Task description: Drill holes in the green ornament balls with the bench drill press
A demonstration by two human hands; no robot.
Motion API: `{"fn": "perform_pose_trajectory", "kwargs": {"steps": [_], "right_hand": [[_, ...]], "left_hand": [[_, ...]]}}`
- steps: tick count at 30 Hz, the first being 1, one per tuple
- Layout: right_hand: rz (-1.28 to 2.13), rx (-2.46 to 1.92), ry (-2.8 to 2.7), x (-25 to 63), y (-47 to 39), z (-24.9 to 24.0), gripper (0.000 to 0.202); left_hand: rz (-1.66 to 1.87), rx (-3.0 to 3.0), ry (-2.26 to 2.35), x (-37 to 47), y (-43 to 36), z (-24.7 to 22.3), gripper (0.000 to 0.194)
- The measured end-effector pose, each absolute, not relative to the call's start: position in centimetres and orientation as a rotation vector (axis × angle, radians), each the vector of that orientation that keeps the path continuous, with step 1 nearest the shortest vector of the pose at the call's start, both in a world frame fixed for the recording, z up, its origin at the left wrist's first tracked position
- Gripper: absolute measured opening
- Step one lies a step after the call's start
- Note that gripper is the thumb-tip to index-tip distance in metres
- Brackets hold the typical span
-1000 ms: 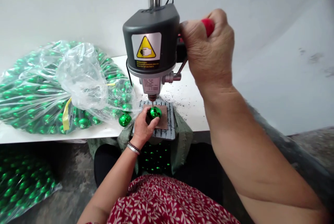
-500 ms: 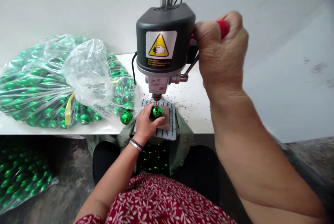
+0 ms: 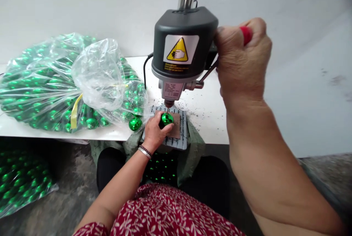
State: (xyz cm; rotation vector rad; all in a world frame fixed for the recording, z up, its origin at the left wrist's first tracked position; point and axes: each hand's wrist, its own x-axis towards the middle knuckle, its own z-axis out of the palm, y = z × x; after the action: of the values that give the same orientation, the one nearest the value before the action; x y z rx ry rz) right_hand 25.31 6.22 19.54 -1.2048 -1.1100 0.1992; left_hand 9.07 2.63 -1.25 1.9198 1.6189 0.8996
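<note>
A shiny green ball (image 3: 167,119) rests on the brown block (image 3: 176,130) under the bench drill (image 3: 184,41). Thumb and fingers of my left hand (image 3: 155,129) are closed around its left and near sides. The thin drill bit (image 3: 167,110) comes down at the top of the ball; whether it is inside the ball I cannot tell. At the right of the drill's dark housing, my right hand (image 3: 243,60) is wrapped around the red-knobbed lever (image 3: 246,35). Most of the lever is hidden by the fist.
A big clear bag (image 3: 49,82) of green balls covers the table's left side, with one loose ball (image 3: 135,124) beside it. Another bag (image 3: 24,177) lies on the floor at left. Dark shavings dot the white table (image 3: 211,118). Green cloth (image 3: 192,155) hangs below the drill base (image 3: 181,142).
The whole view has shifted slightly, so the drill and my right hand appear further right. Both hands keep their grips, on the ball and on the lever.
</note>
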Motion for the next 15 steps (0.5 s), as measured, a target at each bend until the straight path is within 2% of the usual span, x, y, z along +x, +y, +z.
{"fn": "perform_pose_trajectory", "kwargs": {"steps": [6, 15], "right_hand": [[0.123, -1.271, -1.151, 25.8, 6.0, 19.2, 0.043], [-0.259, -1.201, -1.330, 25.6, 1.4, 15.9, 0.025]], "left_hand": [[0.897, 1.946, 1.639, 9.2, 2.5, -1.3, 0.043], [0.935, 1.944, 1.635, 9.2, 2.5, -1.8, 0.043]]}}
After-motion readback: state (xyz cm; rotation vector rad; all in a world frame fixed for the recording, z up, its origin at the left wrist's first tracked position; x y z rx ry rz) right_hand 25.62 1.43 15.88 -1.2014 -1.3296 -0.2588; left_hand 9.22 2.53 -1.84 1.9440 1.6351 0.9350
